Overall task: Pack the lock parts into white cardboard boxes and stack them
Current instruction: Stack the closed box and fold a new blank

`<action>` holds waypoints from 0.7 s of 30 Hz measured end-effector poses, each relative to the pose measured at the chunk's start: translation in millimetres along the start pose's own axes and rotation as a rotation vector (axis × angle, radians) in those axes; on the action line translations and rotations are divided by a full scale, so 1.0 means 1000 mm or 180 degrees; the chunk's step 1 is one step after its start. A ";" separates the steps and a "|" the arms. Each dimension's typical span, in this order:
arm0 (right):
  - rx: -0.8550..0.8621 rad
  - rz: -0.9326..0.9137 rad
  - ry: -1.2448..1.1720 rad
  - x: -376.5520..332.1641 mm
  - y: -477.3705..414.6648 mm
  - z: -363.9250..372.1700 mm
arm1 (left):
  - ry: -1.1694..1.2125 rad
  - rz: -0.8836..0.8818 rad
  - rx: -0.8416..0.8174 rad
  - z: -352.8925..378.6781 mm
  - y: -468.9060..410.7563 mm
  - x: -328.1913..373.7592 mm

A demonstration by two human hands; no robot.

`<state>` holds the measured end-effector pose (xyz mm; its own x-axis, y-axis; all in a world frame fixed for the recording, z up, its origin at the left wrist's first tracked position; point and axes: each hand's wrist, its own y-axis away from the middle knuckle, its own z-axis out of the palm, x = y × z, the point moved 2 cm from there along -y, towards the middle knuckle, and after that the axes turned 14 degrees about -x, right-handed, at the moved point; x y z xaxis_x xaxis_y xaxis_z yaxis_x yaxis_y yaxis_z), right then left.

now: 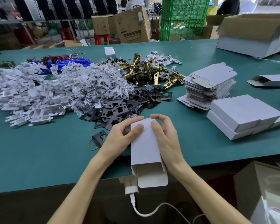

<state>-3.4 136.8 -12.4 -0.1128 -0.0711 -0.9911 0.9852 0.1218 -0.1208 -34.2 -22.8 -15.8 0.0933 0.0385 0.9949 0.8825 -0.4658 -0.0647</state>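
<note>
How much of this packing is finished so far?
A few closed boxes sit stacked at right. The left hand and right hand hold one white cardboard box, its near flap open. Left to pack: piles of brass latches, black plates and plastic pieces, plus a stack of flat boxes.

bare green table (39, 151) lies open at lower left; black plates (120, 109) crowd the centre, stacked white boxes (242, 117) block right.

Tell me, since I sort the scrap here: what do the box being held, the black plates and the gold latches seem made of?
Box: thin matte white cardboard, creased flaps at its open end. Black plates: likely stamped metal, matte dark coating, flat with punched holes. Gold latches: metal, polished brass-coloured finish, bright glints.
</note>
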 end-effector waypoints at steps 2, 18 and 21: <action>-0.0014 -0.0021 -0.0030 -0.002 0.000 0.000 | -0.0115 -0.0066 0.0031 0.001 -0.001 0.000; -0.0418 0.0061 -0.0066 0.005 -0.003 0.001 | 0.0259 0.0573 0.1619 -0.020 0.002 -0.005; 0.0153 0.0069 -0.0710 0.005 -0.004 -0.008 | 0.0364 0.0484 0.1428 -0.018 0.002 -0.005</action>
<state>-8.7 143.9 -17.7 -0.0655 -0.2868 -0.9557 0.9927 0.0785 -0.0916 -41.8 -40.1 -19.6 0.2074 -0.1096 0.9721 0.9768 -0.0305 -0.2119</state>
